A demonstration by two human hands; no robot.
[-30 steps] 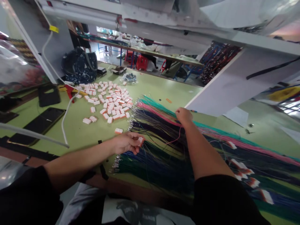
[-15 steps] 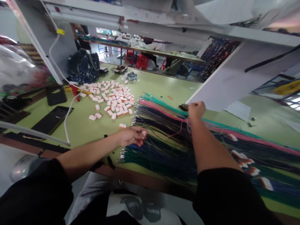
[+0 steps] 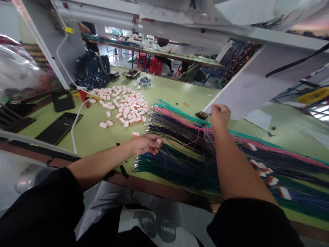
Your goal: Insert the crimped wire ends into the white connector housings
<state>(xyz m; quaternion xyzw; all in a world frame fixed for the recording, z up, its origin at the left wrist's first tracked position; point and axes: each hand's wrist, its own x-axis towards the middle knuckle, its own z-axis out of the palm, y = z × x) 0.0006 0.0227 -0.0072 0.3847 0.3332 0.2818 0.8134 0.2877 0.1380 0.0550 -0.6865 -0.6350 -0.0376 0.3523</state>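
Note:
My left hand [image 3: 147,144] pinches a small white-and-orange connector [image 3: 159,142], with a thin dark wire trailing from it. My right hand [image 3: 220,115] is raised above the wire bundles, its fingers curled together; what they hold, if anything, is too small to tell. Beneath and between the hands lie long bundles of green wires [image 3: 151,165], dark wires [image 3: 174,125], pink wires [image 3: 177,120] and teal wires [image 3: 171,109], their metal tips pointing left. A pile of white-and-orange connectors [image 3: 128,106] spreads over the green table behind my left hand. One loose connector [image 3: 136,134] sits near my left wrist.
A roll of black tape [image 3: 201,115] lies by the white panel [image 3: 241,79]. Several connectors [image 3: 264,169] rest on the wires at right. A phone [image 3: 60,128], red-and-yellow pliers [image 3: 83,96] and a white cable [image 3: 74,128] are at left. A dark patterned bag [image 3: 92,70] stands at the back.
My right hand has moved up and slightly right, away from the wires and tape roll. My left hand still holds the connector and has barely shifted. The view has moved slightly.

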